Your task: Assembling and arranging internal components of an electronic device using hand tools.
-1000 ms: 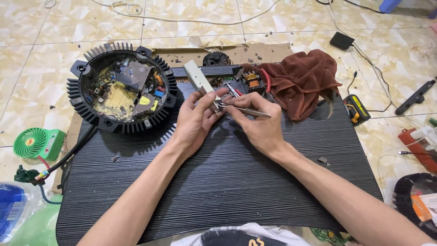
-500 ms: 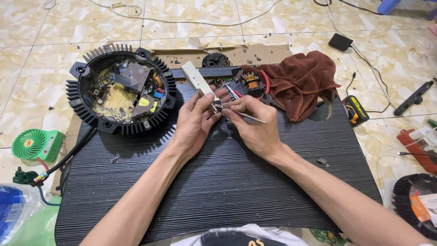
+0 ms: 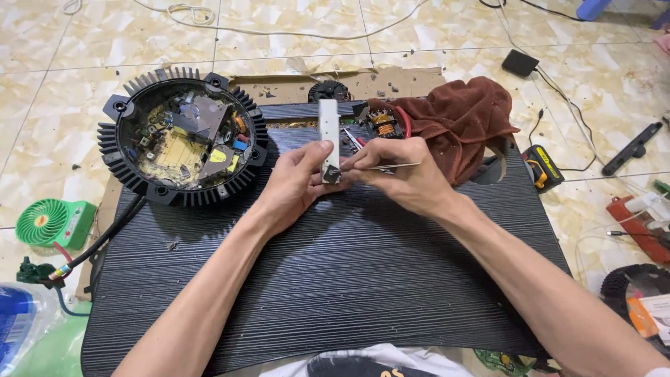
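At the centre of the black ribbed mat [image 3: 335, 279], our two hands meet. Left hand [image 3: 296, 185]: grip clenched on the lower end of a narrow white rectangular strip [image 3: 329, 136], which stands nearly upright, its top pointing away from us. Right hand [image 3: 405, 178]: grip pinched on slim metal tweezers [image 3: 391, 166], tips directed left to the small dark part at the strip's base, just beside the left fingers.

Left of the left grip: round black finned housing [image 3: 183, 143], open, circuit boards and coloured components showing inside; it rests on the mat's far left corner. A black cable runs from it toward the near left.

Beyond the right grip: rust-brown cloth [image 3: 460, 119], bunched, with a copper-wound coil part [image 3: 382, 124] touching its left edge.

Far left of both grips, on the tiled floor [image 3: 70, 84]: small green fan [image 3: 52, 222]. Right of the right grip, off the mat: yellow-and-black handheld device [image 3: 543, 166].
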